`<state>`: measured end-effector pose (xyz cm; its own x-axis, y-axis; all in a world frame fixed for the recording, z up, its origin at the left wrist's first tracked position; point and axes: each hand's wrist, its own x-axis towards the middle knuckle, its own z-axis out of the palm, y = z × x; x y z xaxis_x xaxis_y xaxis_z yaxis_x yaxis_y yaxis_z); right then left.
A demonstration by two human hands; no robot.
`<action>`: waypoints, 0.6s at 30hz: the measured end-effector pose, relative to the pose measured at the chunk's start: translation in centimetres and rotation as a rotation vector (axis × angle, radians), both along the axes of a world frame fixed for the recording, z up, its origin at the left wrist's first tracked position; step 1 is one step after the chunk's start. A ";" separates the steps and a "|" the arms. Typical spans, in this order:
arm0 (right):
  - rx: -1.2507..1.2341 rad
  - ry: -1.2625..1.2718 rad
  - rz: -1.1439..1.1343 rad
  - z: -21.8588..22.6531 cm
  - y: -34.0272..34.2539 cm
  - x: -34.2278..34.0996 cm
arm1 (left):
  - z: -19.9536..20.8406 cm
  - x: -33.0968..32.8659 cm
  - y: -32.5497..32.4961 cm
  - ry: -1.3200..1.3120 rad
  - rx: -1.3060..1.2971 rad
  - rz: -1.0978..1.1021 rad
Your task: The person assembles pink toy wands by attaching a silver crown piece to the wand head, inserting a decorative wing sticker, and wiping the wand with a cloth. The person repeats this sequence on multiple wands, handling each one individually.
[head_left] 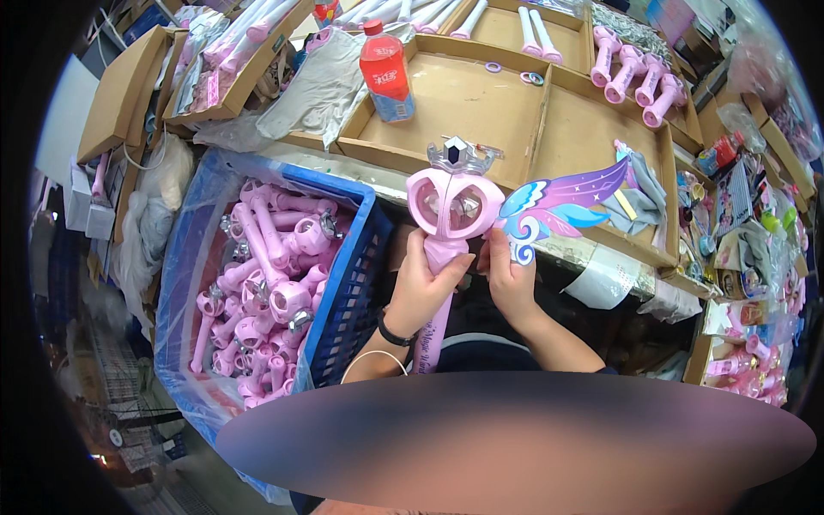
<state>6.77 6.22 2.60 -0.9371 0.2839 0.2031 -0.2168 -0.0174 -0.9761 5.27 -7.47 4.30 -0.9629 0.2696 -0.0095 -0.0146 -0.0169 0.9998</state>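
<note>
Cardboard tray: I've got one wide tray (463, 103) across the far side, split by a divider (542, 112); two small lots of rings on the left, a grey-blue cloth (652, 193) on the right.
Blue crate: one, on the left, a plastic liner over its rim (350, 292), heaped with pink wands (287, 300), overlapping too much for me to count.
Far right row: four pink handles (627, 73), side by side in cardboard.
Far tubes: two white tubes (529, 34) paired beyond the tray, and another lies to their left.
Wand in hand: one, pink, centre of my view, crown (455, 156) at the far end, handle slanting down to the near side.
Wing: one, purple and blue (566, 206), right beside the wand's round head; I can't tell whether it's fixed on.
Left hand: wrapped (421, 275) round the wand just below the head, thumb across the front, other fingers partly hidden.
Right hand: thumb and forefinger closed together (511, 279), pinching the wing's inner edge against the head.
Bottle: one, red-capped (386, 73), at the tray's left edge.
Rings: a purple ring (487, 68), then a little cluster to its right.
</note>
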 end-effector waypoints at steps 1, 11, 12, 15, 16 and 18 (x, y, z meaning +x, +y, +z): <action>-0.015 0.001 -0.004 0.0 -0.1 0.0 | 0.0 0.2 0.2 -0.015 0.015 -0.004; -0.021 0.157 -0.033 0.3 -1.0 -1.4 | -0.3 -0.1 0.3 0.163 -0.052 0.052; 0.007 0.208 -0.031 0.6 -1.0 -1.5 | -0.2 -0.1 0.2 0.132 -0.036 0.050; -0.023 0.045 0.193 2.2 0.5 -1.3 | 0.1 -0.2 -0.3 0.010 0.048 0.024; -0.051 -0.026 0.284 2.8 1.2 -1.2 | 0.3 -0.3 -0.5 -0.036 0.113 0.008; -0.015 -0.094 0.393 3.5 2.7 -0.9 | 0.4 -0.6 -0.9 -0.080 0.126 0.004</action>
<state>5.84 8.87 6.13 -0.9891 -0.0977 0.1101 -0.1008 -0.0956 -0.9903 4.67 -8.35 4.70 -0.9616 0.2694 -0.0528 -0.0941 -0.1426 0.9853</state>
